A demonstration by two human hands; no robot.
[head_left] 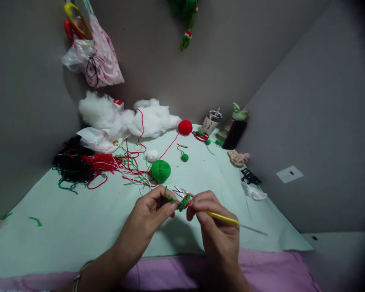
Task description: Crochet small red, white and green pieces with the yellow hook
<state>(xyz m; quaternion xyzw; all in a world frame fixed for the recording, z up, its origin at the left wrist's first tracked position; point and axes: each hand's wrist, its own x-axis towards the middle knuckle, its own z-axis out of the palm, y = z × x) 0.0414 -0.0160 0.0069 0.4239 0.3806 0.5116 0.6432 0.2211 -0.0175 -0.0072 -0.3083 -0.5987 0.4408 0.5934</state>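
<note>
My left hand (147, 215) is closed in a pinch on green yarn (168, 196), at the left side of a small green and red crochet piece (184, 202). My right hand (219, 227) grips a crochet hook with a yellow handle (222, 218). One thin metal end of the hook sticks out to the lower right; its other end runs toward the crochet piece, where my fingers hide part of it. Just behind the piece lie small scissors (180, 190) with blades apart, their handles partly hidden by my right hand. A green yarn ball (160, 171) rests beyond my left hand.
Red, green and white yarn scraps (109, 164) lie tangled beside black yarn (74, 160) at left. White stuffing (152, 117) and a red yarn ball (185, 127) are at the back. A pen cup (209, 123), a bottle (228, 127) and a dark phone (235, 134) stand back right.
</note>
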